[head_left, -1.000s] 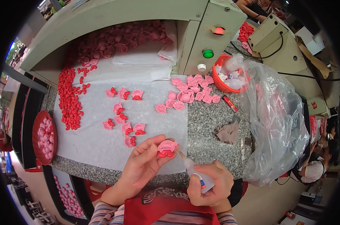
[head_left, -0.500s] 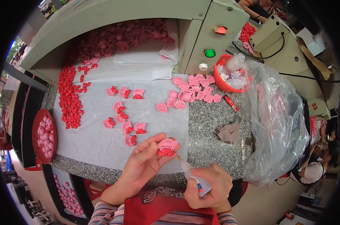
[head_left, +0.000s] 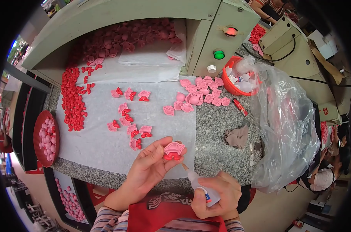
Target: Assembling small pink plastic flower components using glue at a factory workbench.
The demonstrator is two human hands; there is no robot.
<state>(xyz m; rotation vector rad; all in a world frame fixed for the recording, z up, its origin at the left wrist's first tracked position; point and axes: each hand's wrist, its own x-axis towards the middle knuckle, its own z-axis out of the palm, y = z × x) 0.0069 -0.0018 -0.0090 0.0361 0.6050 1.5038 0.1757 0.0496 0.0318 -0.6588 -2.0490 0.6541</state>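
Note:
Between the fingertips of my left hand [head_left: 150,164] is a small pink plastic piece [head_left: 174,147] with a red two-lobed part [head_left: 171,156] at its lower edge. My right hand [head_left: 219,193] is closed round a translucent white glue bottle [head_left: 206,190]. Its thin nozzle tip [head_left: 184,166] points up-left, just below the held piece and apart from the red part. Past my hands, several joined pink-and-red pieces [head_left: 132,130] lie on white paper [head_left: 94,150]. Loose pink pieces [head_left: 195,92] are heaped at the paper's right edge.
A pile of red parts [head_left: 73,100] lies on the left. A bowl of pink balls [head_left: 37,149] stands beside it. Behind is a green-grey machine [head_left: 200,42]. To the right are an orange basket of bottles [head_left: 237,91], a red tube [head_left: 240,107], a cloth [head_left: 237,137] and a plastic bag [head_left: 284,131].
The view has shifted slightly. The glue bottle's nozzle has moved a little left and down relative to the held piece; both hands keep their grip.

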